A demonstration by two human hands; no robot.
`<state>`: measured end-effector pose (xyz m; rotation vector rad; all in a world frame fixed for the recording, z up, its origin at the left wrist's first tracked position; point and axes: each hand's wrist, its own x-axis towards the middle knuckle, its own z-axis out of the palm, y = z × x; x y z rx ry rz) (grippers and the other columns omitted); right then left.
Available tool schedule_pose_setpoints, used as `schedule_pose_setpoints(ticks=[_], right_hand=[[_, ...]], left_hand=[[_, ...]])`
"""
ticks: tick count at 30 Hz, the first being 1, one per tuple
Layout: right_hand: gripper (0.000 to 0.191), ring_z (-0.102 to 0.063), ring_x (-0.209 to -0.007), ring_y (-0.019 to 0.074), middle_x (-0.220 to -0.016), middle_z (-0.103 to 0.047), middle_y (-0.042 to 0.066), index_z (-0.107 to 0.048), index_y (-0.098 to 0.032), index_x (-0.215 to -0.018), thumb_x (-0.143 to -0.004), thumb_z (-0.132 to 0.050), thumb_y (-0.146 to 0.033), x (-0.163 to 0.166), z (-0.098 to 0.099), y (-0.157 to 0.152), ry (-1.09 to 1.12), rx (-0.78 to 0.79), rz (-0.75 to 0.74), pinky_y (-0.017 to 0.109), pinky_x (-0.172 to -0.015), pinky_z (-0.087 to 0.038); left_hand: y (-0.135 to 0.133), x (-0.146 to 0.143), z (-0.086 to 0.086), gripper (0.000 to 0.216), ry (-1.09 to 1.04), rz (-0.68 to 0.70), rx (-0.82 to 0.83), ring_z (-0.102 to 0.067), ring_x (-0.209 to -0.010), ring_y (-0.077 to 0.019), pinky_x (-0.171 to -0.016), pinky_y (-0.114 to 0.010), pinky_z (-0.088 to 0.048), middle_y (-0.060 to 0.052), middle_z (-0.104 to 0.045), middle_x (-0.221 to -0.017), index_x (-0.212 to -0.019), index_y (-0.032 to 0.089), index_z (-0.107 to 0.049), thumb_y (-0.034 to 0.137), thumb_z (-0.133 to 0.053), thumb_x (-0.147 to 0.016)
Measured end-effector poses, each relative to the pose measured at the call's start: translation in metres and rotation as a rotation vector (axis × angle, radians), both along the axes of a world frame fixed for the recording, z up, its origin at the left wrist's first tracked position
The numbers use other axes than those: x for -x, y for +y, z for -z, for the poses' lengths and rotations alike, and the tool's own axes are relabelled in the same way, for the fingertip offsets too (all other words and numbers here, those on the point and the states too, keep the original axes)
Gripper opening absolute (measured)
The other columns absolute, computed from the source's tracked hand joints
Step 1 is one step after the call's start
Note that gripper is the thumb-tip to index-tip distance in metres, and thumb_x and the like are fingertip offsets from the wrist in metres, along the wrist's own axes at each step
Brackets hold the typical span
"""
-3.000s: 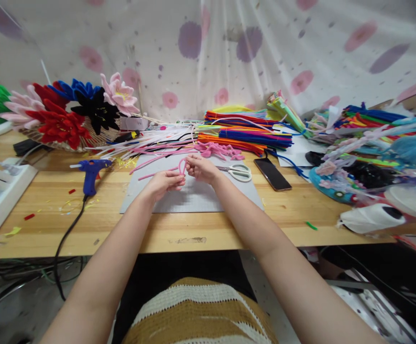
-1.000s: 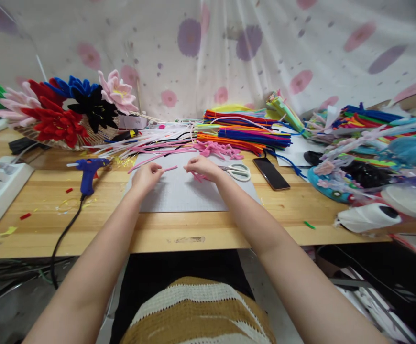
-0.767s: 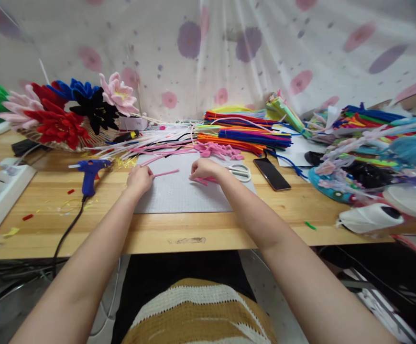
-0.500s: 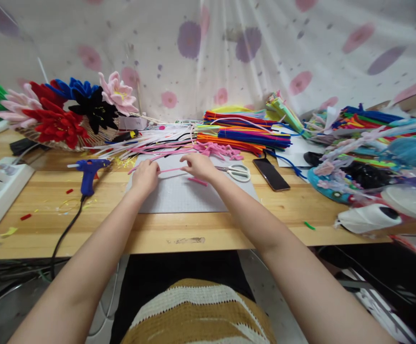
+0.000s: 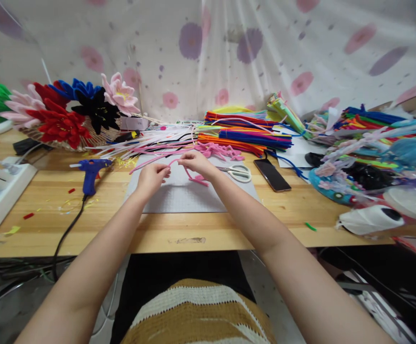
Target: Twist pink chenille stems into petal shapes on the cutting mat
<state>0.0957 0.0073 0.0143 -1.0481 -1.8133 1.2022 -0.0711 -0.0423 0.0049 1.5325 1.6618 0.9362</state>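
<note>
A pink pipe cleaner (image 5: 174, 162) arches between my two hands above the grey cutting mat (image 5: 179, 203). My left hand (image 5: 151, 179) pinches one end of it. A short way to the right, my right hand (image 5: 196, 162) has its fingers closed on the same pipe cleaner, whose other part hangs down below the fingers. Under that hand a short pink piece (image 5: 201, 181) lies on the mat. Pink twisted pieces (image 5: 222, 152) are heaped just behind. Scissors with pale handles (image 5: 239, 173) rest to the right, partly hidden by my right wrist.
Bundles of coloured pipe cleaners (image 5: 251, 137) line the back of the table. A blue glue gun (image 5: 91, 174) and a power strip (image 5: 9, 196) are at left, near fuzzy flowers (image 5: 62, 126). To the right are a phone (image 5: 272, 175) and a white thread spool (image 5: 371, 219).
The pink pipe cleaner was held straight and low between my hands; now it is raised and bent. My left hand has moved right, closer to my right hand.
</note>
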Motion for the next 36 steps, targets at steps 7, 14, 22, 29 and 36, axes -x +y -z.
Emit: schedule_pose_setpoints(ticks=[7, 14, 22, 29, 36], right_hand=[[0.018, -0.041, -0.042, 0.0039, -0.05, -0.049, -0.005, -0.049, -0.015, -0.064, -0.071, -0.058, -0.029, 0.004, 0.003, -0.003, 0.168, 0.185, 0.003, 0.017, -0.04, -0.026], [0.02, -0.044, -0.045, 0.0034, -0.056, -0.054, -0.004, -0.049, -0.015, -0.066, -0.071, -0.059, -0.032, 0.004, 0.009, -0.001, 0.2, 0.214, 0.016, 0.015, -0.04, -0.027], [0.02, -0.045, -0.045, 0.0031, -0.057, -0.056, -0.004, -0.051, -0.015, -0.068, -0.07, -0.061, -0.031, 0.003, 0.009, 0.0, 0.228, 0.222, -0.012, 0.015, -0.04, -0.027], [0.027, -0.036, -0.041, 0.0012, -0.052, -0.047, -0.008, -0.058, -0.015, -0.087, -0.07, -0.064, -0.034, -0.008, 0.017, -0.003, 0.5, 0.569, -0.211, 0.013, -0.038, -0.02], [0.023, -0.026, -0.037, 0.0025, -0.041, -0.03, -0.011, -0.057, -0.015, -0.082, -0.078, -0.057, -0.037, -0.004, 0.024, -0.009, 0.593, 0.713, -0.126, 0.014, -0.042, -0.026]], left_hand=[[-0.012, -0.021, -0.006, 0.018, -0.583, 0.085, 0.272, -0.066, -0.072, -0.0162, -0.064, -0.025, -0.051, -0.01, -0.068, -0.078, -0.079, 0.009, -0.066, 0.022, -0.069, -0.066], [-0.009, -0.022, -0.002, 0.016, -0.646, 0.097, 0.306, -0.066, -0.076, -0.0177, -0.065, -0.025, -0.053, -0.011, -0.069, -0.078, -0.079, 0.01, -0.067, 0.019, -0.07, -0.067], [-0.009, -0.023, -0.004, 0.008, -0.646, 0.079, 0.337, -0.066, -0.071, -0.0155, -0.063, -0.025, -0.053, -0.008, -0.068, -0.075, -0.076, 0.009, -0.067, 0.014, -0.067, -0.069], [-0.011, -0.022, 0.0, 0.009, -0.755, 0.175, 0.414, -0.063, -0.063, -0.0086, -0.055, -0.014, -0.049, -0.007, -0.067, -0.072, -0.076, 0.009, -0.067, 0.016, -0.068, -0.07], [-0.012, -0.027, 0.007, 0.005, -0.829, 0.186, 0.469, -0.062, -0.063, -0.0075, -0.048, -0.01, -0.046, -0.004, -0.065, -0.066, -0.075, 0.013, -0.068, 0.013, -0.063, -0.074]])
